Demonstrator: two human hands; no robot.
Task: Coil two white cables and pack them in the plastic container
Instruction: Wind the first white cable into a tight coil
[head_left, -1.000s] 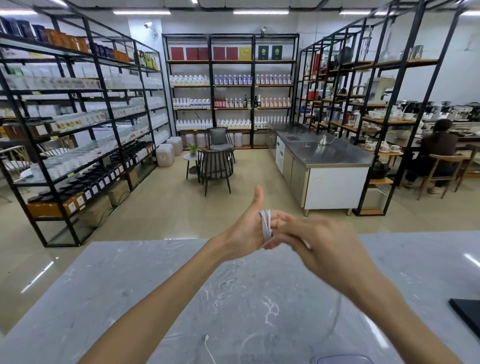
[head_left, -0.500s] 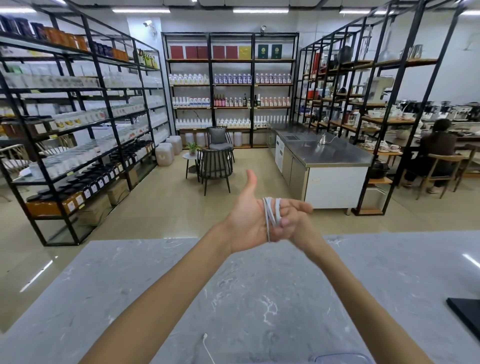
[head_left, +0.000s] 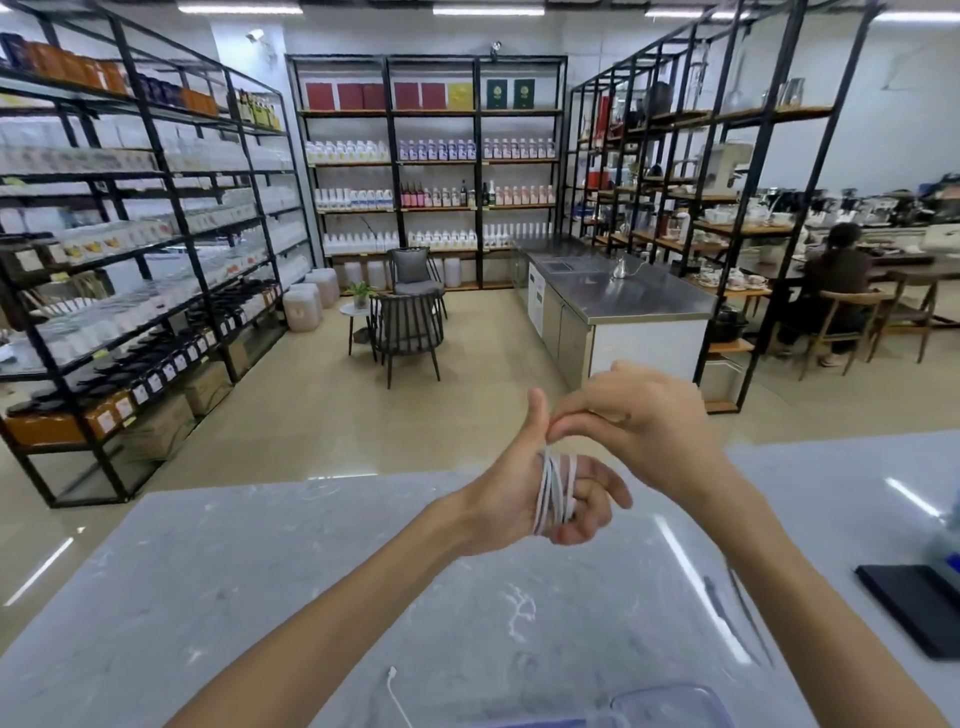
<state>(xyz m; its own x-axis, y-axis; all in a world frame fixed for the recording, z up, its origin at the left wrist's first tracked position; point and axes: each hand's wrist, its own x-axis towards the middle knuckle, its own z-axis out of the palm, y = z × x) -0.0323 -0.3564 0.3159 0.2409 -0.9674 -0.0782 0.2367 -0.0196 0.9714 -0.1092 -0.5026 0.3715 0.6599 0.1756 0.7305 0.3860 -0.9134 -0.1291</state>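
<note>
At centre frame, more white cable (head_left: 553, 488) is wound round the relaxed left hand (head_left: 511, 488), pinched by the raised right hand (head_left: 649, 431); coiling is judged nearly done

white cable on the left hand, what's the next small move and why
Probably carry the right hand round the fingers of the left hand for another turn: it pinches the white cable by the thumb, above loops wound there.
</note>
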